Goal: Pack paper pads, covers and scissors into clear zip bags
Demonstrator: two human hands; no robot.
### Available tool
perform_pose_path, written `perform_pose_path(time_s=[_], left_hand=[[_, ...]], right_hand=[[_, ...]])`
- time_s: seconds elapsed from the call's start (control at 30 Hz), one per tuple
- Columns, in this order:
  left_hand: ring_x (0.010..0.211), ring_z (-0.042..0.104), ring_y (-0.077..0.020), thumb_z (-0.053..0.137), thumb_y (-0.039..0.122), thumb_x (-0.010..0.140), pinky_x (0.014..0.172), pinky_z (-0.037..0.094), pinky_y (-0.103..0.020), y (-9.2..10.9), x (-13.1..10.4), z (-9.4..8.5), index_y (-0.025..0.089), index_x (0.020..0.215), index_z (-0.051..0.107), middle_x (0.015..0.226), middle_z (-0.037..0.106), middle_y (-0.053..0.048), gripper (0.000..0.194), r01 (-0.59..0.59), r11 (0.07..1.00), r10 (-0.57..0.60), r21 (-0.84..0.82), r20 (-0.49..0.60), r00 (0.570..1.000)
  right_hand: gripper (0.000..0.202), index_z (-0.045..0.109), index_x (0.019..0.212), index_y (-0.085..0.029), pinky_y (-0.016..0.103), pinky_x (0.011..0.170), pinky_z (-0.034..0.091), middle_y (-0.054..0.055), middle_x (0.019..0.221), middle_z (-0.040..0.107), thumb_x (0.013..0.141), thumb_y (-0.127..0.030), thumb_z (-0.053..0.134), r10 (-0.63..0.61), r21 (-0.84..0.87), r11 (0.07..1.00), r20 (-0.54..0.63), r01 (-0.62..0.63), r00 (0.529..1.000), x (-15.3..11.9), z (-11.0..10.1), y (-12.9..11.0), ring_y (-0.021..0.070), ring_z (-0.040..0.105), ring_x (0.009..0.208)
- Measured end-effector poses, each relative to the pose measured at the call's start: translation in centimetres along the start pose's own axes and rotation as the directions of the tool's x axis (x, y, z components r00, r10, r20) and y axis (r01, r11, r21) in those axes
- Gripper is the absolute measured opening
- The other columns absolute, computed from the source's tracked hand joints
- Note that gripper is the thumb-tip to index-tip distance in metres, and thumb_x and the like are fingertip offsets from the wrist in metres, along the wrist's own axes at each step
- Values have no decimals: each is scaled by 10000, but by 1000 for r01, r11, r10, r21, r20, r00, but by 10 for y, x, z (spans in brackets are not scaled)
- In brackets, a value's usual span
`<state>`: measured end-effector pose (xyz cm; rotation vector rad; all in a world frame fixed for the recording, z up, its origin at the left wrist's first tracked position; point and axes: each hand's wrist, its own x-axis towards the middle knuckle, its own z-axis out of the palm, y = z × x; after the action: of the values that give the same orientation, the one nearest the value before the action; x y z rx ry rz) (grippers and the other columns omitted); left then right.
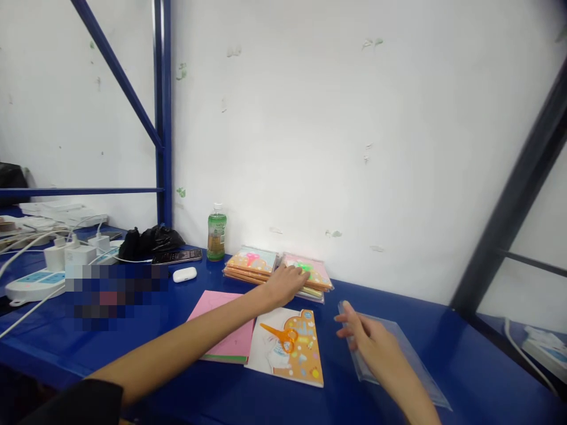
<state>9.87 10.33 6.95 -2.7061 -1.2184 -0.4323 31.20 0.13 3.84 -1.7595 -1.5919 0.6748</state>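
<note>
My left hand (287, 287) reaches across to the right-hand stack of packaged booklets (325, 277). Its fingers rest over the top pack, near the green scissors (305, 270) showing through the wrapping, and they look extended. On the right, my right hand (374, 339) has its thumb and fingers at the left edge of a clear plastic sleeve (405, 348) and appears to grip it. Between my arms lies a white-and-orange booklet (305, 363) with orange scissors (286, 338) on top. A pink booklet (217, 304), partly hidden by my left forearm, sits beside it.
Another stack of packaged booklets (252, 260) with pink scissors stands by the wall, next to a green-labelled bottle (217, 233). Leftward are a white earbud case (185, 274), a phone (177, 257), black bags (155, 239) and a power strip (35, 286) with cables. Blue posts (163, 118) frame the table.
</note>
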Motion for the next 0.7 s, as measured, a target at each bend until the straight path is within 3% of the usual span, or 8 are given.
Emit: perform_pose_path(time_s=[0.1, 0.2, 0.27, 0.33, 0.43, 0.53, 0.7], left_hand=[[1119, 674, -263, 639, 322, 985, 984, 540, -519, 34, -17, 3, 182, 1253, 641, 1259, 688, -88, 303, 37, 999, -37, 33, -13, 999], [1148, 655, -333, 494, 185, 1019, 986, 501, -522, 78, -50, 0, 138, 1219, 646, 1182, 718, -163, 256, -8, 1000, 8, -20, 4, 1000], [1070, 696, -291, 488, 217, 1014, 897, 537, -411, 99, -69, -2, 210, 1219, 649, 1174, 740, -126, 260, -44, 993, 48, -106, 33, 998], [992, 722, -246, 438, 311, 1038, 829, 547, -347, 105, -81, -2, 264, 1114, 674, 1120, 758, -82, 252, -15, 983, 22, -185, 33, 999], [982, 721, -267, 403, 306, 1033, 821, 546, -370, 85, -83, 2, 233, 1033, 683, 1066, 746, -108, 289, 128, 964, -128, -231, 14, 992], [999, 695, -302, 439, 214, 994, 839, 536, -431, 50, -79, 10, 169, 1112, 658, 1124, 695, -166, 253, 291, 927, -302, -238, -8, 953], [1179, 610, -297, 591, 360, 989, 985, 506, -519, 18, -77, 21, 178, 1285, 595, 1293, 629, -116, 348, 397, 855, -428, -334, -22, 903]], right_hand=[[731, 744, 1062, -167, 377, 718, 546, 104, 909, 817, 944, -754, 323, 33, 108, 993, 80, -42, 996, 0, 8, -1, 246, 745, 636], [628, 696, 1086, -161, 316, 565, 512, 103, 899, 807, 933, -700, 413, -42, 211, 977, 111, 18, 993, -1, 8, 1, 243, 766, 686], [534, 646, 1108, -179, 275, 485, 474, 95, 914, 797, 901, -645, 488, -63, 269, 962, 99, 34, 993, -1, 6, 1, 249, 779, 749], [468, 597, 1111, -194, 264, 493, 490, 85, 912, 788, 870, -589, 530, -53, 293, 956, 69, 30, 996, -1, 4, 1, 245, 783, 773], [414, 547, 1078, -210, 281, 547, 539, 71, 856, 782, 866, -564, 529, -38, 298, 955, 69, 16, 997, -2, 7, 0, 241, 785, 762], [384, 487, 1064, -239, 294, 561, 558, 58, 835, 791, 843, -535, 592, -58, 298, 954, 88, 29, 994, -3, 16, -1, 251, 782, 794], [347, 441, 1059, -255, 343, 642, 576, 30, 771, 786, 818, -411, 638, -91, 287, 955, 37, 77, 995, -2, 27, -7, 256, 768, 760]])
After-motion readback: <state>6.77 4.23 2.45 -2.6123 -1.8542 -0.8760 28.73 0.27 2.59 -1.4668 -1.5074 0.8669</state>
